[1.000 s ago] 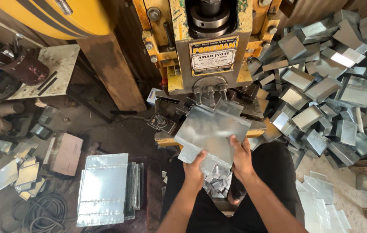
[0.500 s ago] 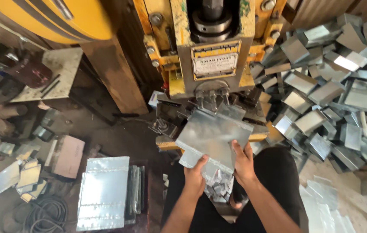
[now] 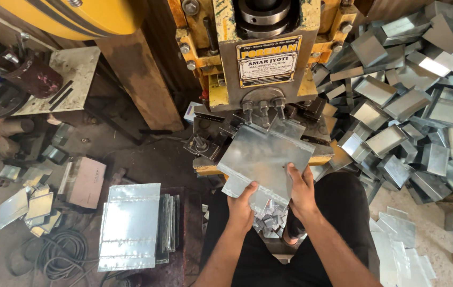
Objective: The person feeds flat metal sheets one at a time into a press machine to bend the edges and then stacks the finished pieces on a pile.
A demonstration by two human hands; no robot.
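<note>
The sheet-metal blank (image 3: pixel 265 162) lies tilted at the yellow press (image 3: pixel 261 58), its far edge under the punch. The left hand (image 3: pixel 241 206) and right hand (image 3: pixel 302 190) pinch its near edge, fingers closed. Positioning seems underway; squaring it against the die looks needed.

Sheet stack (image 3: pixel 130 226) left of press (image 3: pixel 261 69); formed trays (image 3: pixel 407 101) piled right.

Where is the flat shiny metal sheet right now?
In the head view, the flat shiny metal sheet sits centre, held by the left hand and right hand, under the yellow press machine.
</note>
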